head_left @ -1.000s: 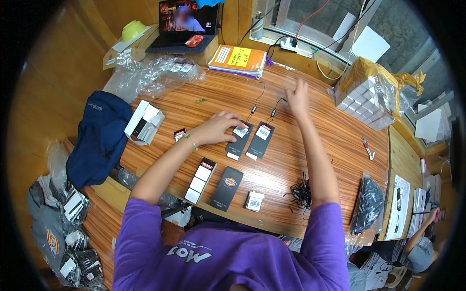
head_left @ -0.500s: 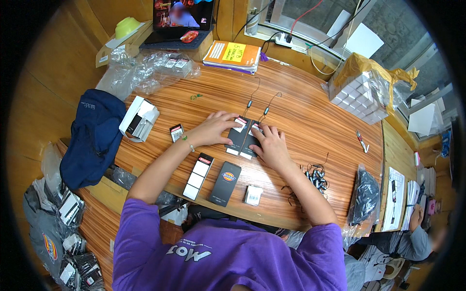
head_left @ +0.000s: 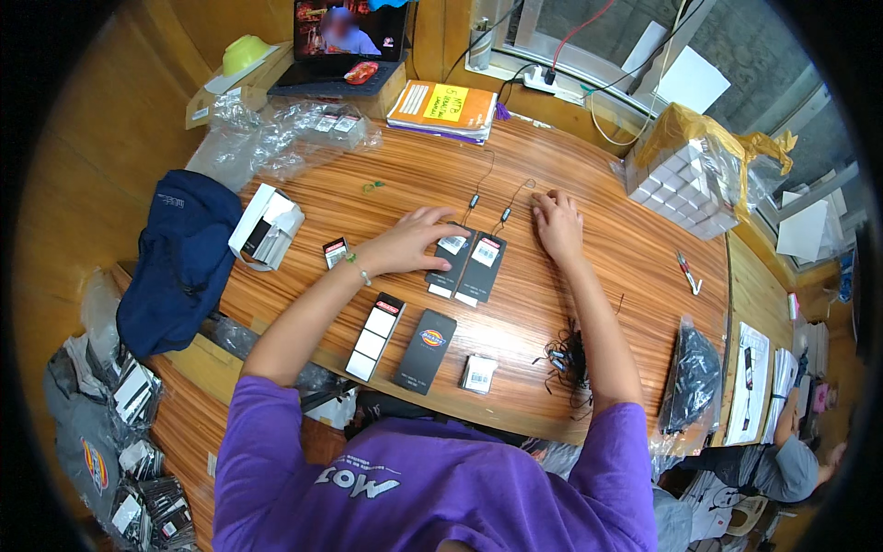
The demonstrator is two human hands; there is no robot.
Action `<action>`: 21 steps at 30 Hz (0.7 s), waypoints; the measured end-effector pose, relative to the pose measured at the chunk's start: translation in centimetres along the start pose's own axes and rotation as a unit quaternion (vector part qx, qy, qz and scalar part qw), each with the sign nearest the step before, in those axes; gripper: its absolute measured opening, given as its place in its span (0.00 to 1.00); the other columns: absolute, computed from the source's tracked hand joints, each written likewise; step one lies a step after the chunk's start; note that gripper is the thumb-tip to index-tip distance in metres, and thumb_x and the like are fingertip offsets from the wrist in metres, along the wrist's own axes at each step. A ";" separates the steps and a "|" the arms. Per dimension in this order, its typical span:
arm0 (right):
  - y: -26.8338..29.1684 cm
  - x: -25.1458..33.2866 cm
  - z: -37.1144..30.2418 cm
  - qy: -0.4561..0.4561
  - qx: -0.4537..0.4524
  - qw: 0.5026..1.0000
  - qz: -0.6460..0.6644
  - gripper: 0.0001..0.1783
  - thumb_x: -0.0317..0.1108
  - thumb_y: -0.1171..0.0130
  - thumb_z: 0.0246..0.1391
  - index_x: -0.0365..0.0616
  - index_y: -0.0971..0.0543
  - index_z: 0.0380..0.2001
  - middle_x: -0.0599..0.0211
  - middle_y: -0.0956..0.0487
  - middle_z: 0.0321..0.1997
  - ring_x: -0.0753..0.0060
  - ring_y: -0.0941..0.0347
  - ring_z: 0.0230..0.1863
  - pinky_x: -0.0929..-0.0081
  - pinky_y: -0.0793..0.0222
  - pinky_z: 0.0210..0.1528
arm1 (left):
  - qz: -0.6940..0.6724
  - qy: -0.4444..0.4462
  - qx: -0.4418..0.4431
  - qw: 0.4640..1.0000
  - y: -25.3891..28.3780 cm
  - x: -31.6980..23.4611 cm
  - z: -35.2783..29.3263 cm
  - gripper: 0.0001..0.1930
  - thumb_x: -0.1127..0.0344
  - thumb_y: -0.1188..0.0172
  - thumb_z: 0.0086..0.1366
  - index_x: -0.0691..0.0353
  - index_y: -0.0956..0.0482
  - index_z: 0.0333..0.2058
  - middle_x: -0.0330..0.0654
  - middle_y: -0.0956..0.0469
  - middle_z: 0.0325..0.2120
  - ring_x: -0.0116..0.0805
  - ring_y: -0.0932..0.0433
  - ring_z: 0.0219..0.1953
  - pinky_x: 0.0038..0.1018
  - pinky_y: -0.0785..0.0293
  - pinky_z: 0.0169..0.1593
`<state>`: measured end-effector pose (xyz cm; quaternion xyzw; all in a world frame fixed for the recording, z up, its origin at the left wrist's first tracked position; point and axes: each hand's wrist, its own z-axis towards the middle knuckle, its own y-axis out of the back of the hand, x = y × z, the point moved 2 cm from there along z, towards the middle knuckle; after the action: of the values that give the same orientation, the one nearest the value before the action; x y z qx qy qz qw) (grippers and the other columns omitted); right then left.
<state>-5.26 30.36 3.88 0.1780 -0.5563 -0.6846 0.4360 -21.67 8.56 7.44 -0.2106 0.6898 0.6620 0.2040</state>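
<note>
hands sit flat on the wooden tabletop [head_left: 589, 304] over two dark hang tags lying side by side. the left hand [head_left: 418, 241] rests palm down, fingers spread and loosely curled, its fingertips touching the top of the left tag [head_left: 451, 261]; it presses rather than grips, nothing closed inside it. the right tag [head_left: 483, 268] lies just beside it, touching along the edge, each with a white sticker near its top and a thin black string running up toward the window side. the right hand [head_left: 557, 224] lies open and flat just beside the end of the right tag's string [head_left: 515, 198], holding nothing.

judging by this, the step in hand looks like laying out and straightening strung tags in a pair. nearer the person lie a long tag with white squares [head_left: 374, 337], another dark tag with an orange mark [head_left: 426, 338] and a small white sticker pack [head_left: 478, 373], with a tangle of loose black strings [head_left: 566, 359] by the right elbow. a next move would call for a fine pinch on a thin string or tag edge, while the other hand keeps the card from sliding on the smooth wood.
</note>
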 end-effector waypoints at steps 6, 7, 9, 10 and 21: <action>-0.6 -0.1 1.5 0.003 0.013 1.000 -0.020 0.14 0.40 0.49 0.54 0.61 0.24 0.44 0.64 0.32 0.50 0.57 0.37 0.50 0.54 0.40 0.48 | 0.108 -0.087 0.028 0.990 -0.8 -2.2 1.9 0.26 0.54 0.34 0.47 0.45 0.25 0.48 0.48 0.47 0.60 0.50 0.54 0.63 0.48 0.54 0.62; -0.6 0.0 1.7 0.016 0.017 0.999 -0.031 0.14 0.40 0.49 0.54 0.61 0.24 0.44 0.63 0.32 0.50 0.57 0.37 0.50 0.53 0.41 0.49 | 0.131 -0.093 0.029 0.987 -0.9 -2.5 1.9 0.25 0.53 0.34 0.47 0.46 0.24 0.47 0.48 0.47 0.60 0.50 0.54 0.63 0.49 0.54 0.62; -0.3 -0.3 1.9 0.033 0.002 0.999 -0.039 0.13 0.40 0.49 0.53 0.60 0.23 0.42 0.63 0.32 0.51 0.56 0.38 0.51 0.52 0.42 0.49 | 0.141 -0.087 0.037 0.985 -1.1 -2.8 2.0 0.24 0.55 0.33 0.45 0.45 0.22 0.45 0.47 0.49 0.61 0.50 0.55 0.64 0.54 0.56 0.61; -0.3 -0.6 2.0 0.041 -0.005 0.998 -0.042 0.13 0.40 0.49 0.53 0.60 0.22 0.41 0.62 0.33 0.52 0.56 0.38 0.52 0.52 0.42 0.50 | 0.144 -0.086 0.039 0.985 -1.3 -2.8 2.0 0.24 0.55 0.33 0.45 0.44 0.22 0.44 0.47 0.50 0.61 0.50 0.56 0.64 0.55 0.57 0.61; 0.1 -2.4 3.4 -0.001 -0.041 0.997 -0.070 0.15 0.34 0.47 0.49 0.58 0.22 0.42 0.62 0.35 0.56 0.56 0.39 0.54 0.50 0.43 0.52 | 0.130 -0.077 0.029 0.988 -1.8 -2.2 2.3 0.21 0.55 0.32 0.45 0.43 0.21 0.42 0.47 0.50 0.61 0.51 0.57 0.64 0.57 0.59 0.61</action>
<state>-6.30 34.33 4.46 0.1977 -0.5148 -0.7356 0.3933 -18.80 10.80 7.07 -0.0615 0.7128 0.6765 0.1745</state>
